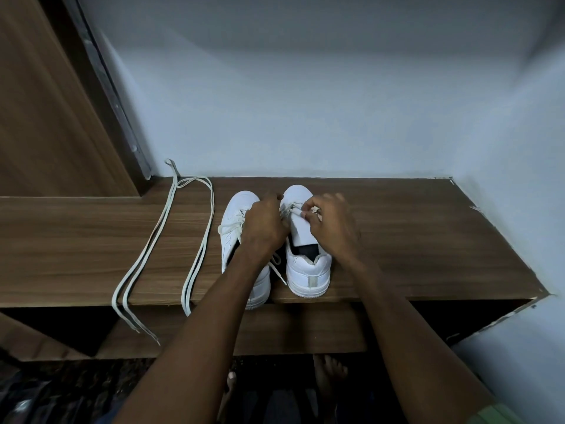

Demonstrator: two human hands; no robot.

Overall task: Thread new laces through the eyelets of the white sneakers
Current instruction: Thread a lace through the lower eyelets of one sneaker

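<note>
Both hands, left hand [265, 223] and right hand [328, 223], pinch the lace [293, 208] at the right sneaker [308, 264]; likely unlacing. Next: new laces [195, 246], left of it.

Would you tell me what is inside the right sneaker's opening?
Inside the right sneaker only a dark lining shows, below the raised white tongue. Its eyelets and forward interior are hidden under the left hand and right hand.

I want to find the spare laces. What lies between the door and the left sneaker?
In the head view, two loose laces lie on the shelf between the door and the left sneaker, their ends hanging over its front edge.
</note>
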